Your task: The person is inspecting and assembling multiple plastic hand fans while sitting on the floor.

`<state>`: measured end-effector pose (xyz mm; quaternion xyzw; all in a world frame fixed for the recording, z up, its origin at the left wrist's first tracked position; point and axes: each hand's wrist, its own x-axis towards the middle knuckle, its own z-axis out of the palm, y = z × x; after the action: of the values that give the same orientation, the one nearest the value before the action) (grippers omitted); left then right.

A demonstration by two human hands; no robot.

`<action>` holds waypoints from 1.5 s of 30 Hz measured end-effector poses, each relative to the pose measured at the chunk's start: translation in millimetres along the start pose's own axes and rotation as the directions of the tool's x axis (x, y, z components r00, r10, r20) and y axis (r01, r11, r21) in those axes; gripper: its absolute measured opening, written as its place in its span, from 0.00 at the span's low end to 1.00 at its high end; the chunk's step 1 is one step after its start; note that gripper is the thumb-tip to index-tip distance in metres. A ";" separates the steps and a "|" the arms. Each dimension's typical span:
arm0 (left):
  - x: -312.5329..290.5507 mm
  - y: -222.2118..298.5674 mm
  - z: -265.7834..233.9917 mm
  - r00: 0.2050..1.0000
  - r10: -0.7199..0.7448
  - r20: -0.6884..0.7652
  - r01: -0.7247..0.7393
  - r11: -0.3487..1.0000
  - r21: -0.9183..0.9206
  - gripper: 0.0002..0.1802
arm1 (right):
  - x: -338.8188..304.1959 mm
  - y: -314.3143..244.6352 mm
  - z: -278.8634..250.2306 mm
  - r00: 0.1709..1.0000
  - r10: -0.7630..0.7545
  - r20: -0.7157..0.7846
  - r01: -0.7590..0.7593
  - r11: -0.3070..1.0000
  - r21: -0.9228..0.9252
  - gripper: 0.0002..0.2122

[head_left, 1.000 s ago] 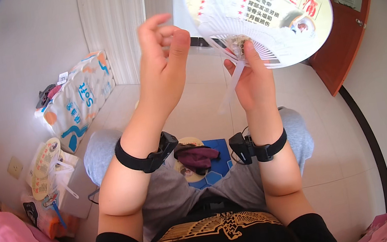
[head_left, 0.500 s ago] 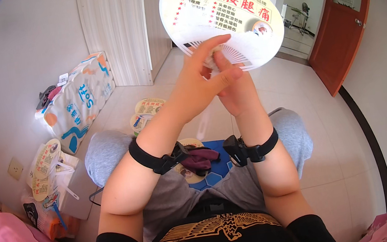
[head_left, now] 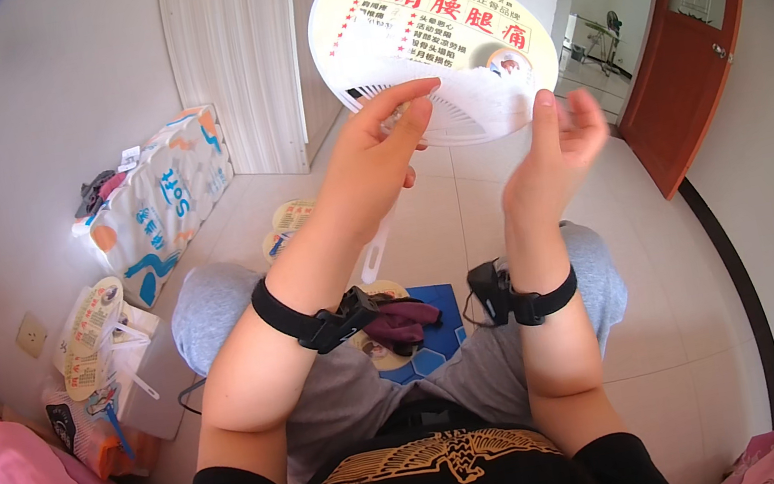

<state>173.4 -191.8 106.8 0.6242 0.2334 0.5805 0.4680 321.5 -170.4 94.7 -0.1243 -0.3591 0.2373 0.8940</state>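
An oval hand fan (head_left: 447,14) with a pale yellow printed sheet is raised in front of me. Its lower part is white, where the print ends in a ragged edge, and plastic ribs show there. My left hand (head_left: 379,157) grips the fan near the base of its ribs, thumb and index finger over the front. The white handle (head_left: 375,256) slants down below that hand. At the fan's lower right edge is my right hand (head_left: 545,151), fingers apart; its thumb tip meets or overlaps the rim, and I cannot tell whether it presses on it.
More fans (head_left: 290,219) lie on the floor ahead. A maroon cloth (head_left: 402,323) rests on a blue hexagon-patterned surface (head_left: 433,308) between my knees. At left are a large wrapped tissue pack (head_left: 163,201) and a white box (head_left: 147,376) with fans. A brown door (head_left: 686,83) stands open at right.
My right hand has left the fan's base and moved right to its edge, fingers spreading. The fan has shifted slightly left and down, still in my left hand, and its handle now shows.
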 end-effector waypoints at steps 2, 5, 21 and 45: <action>-0.8 -1.6 0.3 1.000 0.000 0.013 0.000 1.000 -0.002 0.15 | 2.3 -11.3 -3.8 0.761 -0.538 0.363 0.644 0.555 -0.526 0.12; -3.1 -3.5 2.0 1.000 0.026 0.007 -0.026 0.999 -0.025 0.14 | -14.6 -17.4 6.3 0.569 -0.479 0.669 0.822 0.297 -0.487 0.08; -12.8 -2.3 8.0 0.997 0.018 0.070 -0.019 1.000 0.022 0.17 | -18.3 -8.1 6.4 0.484 -0.505 0.715 0.864 0.148 -0.481 0.09; -15.6 4.3 8.5 0.982 0.074 0.173 -0.094 0.989 0.112 0.17 | -14.4 -20.2 7.3 0.516 -0.510 0.688 0.852 0.224 -0.472 0.08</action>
<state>176.9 -209.4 103.6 0.7072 0.2006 0.5298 0.4230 314.1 -194.7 99.4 -0.2701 -0.6075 -0.3527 0.6584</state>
